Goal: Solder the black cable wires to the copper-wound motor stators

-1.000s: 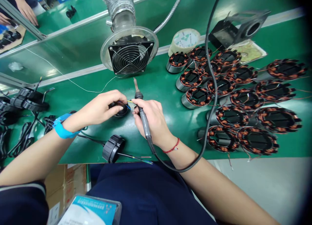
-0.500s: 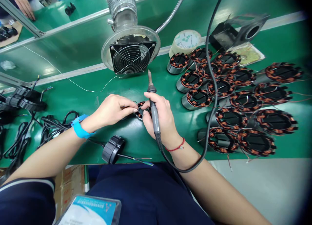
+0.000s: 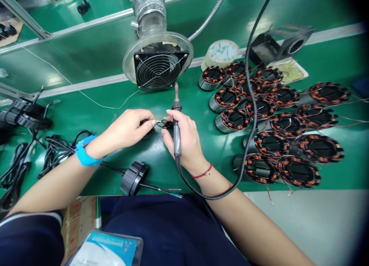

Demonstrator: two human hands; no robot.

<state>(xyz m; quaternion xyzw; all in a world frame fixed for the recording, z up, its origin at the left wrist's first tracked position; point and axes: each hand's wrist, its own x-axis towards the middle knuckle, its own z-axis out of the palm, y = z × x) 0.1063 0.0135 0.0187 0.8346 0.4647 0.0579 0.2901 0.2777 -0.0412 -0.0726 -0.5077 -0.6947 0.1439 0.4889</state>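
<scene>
Wires [image 3: 158, 122], yellow and blue among them, show in the small gap between a person's two bare hands, over a green bench [image 3: 198, 104]. The left hand [image 3: 131, 127] has its thumb and fingertips together, seemingly pinched on these wires, with a dark round part [image 3: 149, 134] mostly hidden beneath it. The right hand [image 3: 186, 141] is closed around a soldering iron [image 3: 177, 139]; its thumb and forefinger stand apart beside a copper-wound stator [image 3: 167, 125], partly hidden, and whether they grip it I cannot tell. The iron's tip points away from the person, toward a fan [image 3: 158, 70], and is clear of the wires. As for progress, the work between the hands looks under way rather than finished: the wires are at the stator, but whether any joint is made is too small to see. To the right, a crowd of stators [image 3: 233, 120] stands with thin copper ends loose, and no cable shows joined to them, so they look not yet worked on. Nearer the person, a black cap [image 3: 134, 178] lies on its side near the bench edge, its coloured leads [image 3: 170, 193] free. More caps [image 3: 25, 114] and coiled cables [image 3: 56, 150] lie at the left.
</scene>
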